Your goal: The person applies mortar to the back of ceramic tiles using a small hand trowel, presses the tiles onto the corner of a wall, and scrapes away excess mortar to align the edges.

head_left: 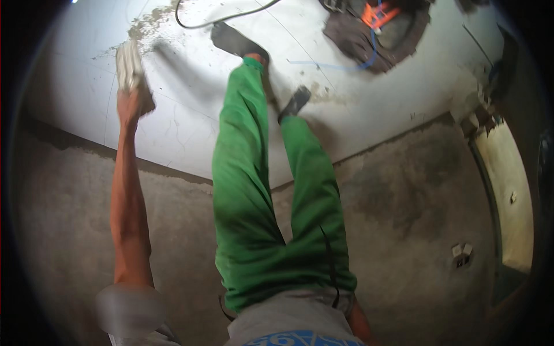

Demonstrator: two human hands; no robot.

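My left hand (134, 105) reaches far forward at the left, over the pale floor. Its fingers close round one end of a whitish, ribbed bundle (129, 66); blur hides whether it is folded cloth or something else. Beyond the bundle, grey-brown residue (147, 26) is smeared on the floor. At the lower right, only part of my right forearm (360, 324) shows beside my hip, and the hand itself is out of sight.
My feet in dark socks (238, 43) stand on the pale floor (190, 124). A black cable (199, 26) curls ahead. Dark fabric (346, 34) lies at the upper right under an orange item (378, 16) and a blue cord (369, 57). A rough grey wall (398, 190) holds a socket box (461, 254).
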